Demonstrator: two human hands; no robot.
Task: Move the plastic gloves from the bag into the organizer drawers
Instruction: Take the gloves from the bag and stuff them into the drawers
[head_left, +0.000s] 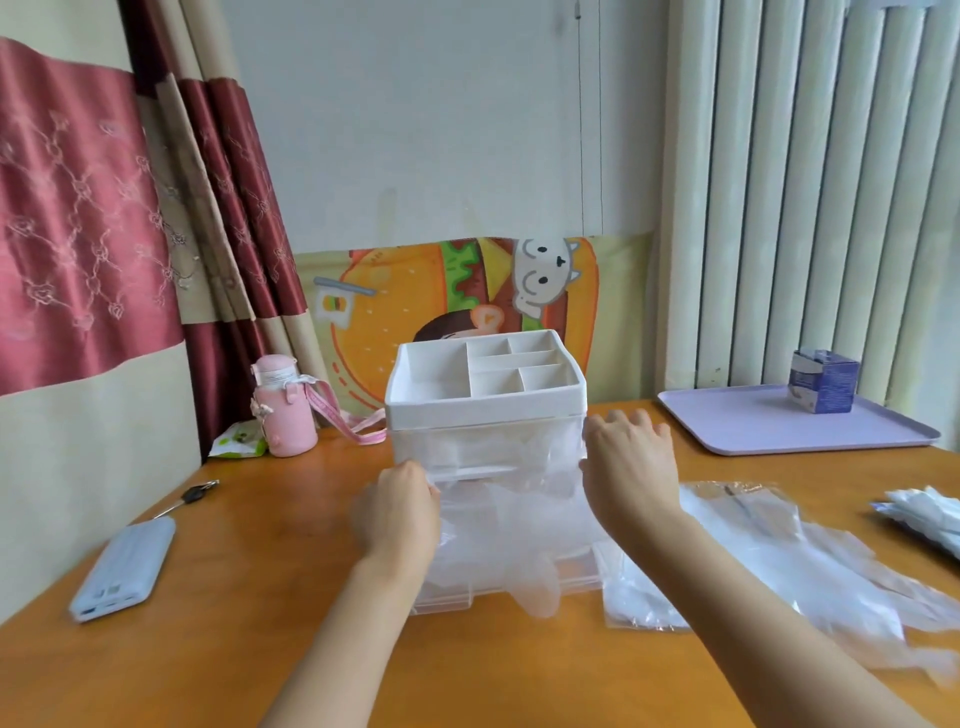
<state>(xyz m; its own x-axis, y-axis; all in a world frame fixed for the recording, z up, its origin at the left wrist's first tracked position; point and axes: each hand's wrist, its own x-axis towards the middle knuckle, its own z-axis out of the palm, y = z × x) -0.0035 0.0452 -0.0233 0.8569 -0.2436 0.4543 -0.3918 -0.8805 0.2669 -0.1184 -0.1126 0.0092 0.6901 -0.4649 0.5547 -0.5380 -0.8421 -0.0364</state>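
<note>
My left hand was pinching one edge of a bundle of thin clear plastic gloves, fingers curled in against the film. My right hand was curled round the opposite edge, thumb against the plastic and knuckles up. Between them the bundle hung stretched across the front of the white plastic organizer with the divided top tray.

Right below the bundle, the organizer's clear lower drawer stood pulled out toward me. The gloves were draped into it, but a few glove fingers spilled over its front lip, so I judged this batch only half settled. Whether the drawer above it already held gloves I could not tell; its front was too cloudy.

To the right of the organizer, the crinkled clear plastic bag lay flat on the orange wooden counter. A loose spread of more clear gloves lay beside it, further right. I reckoned the job was partway done. This bundle needed tucking in, the spread on the right had to follow, and the drawer had yet to be closed.
</note>
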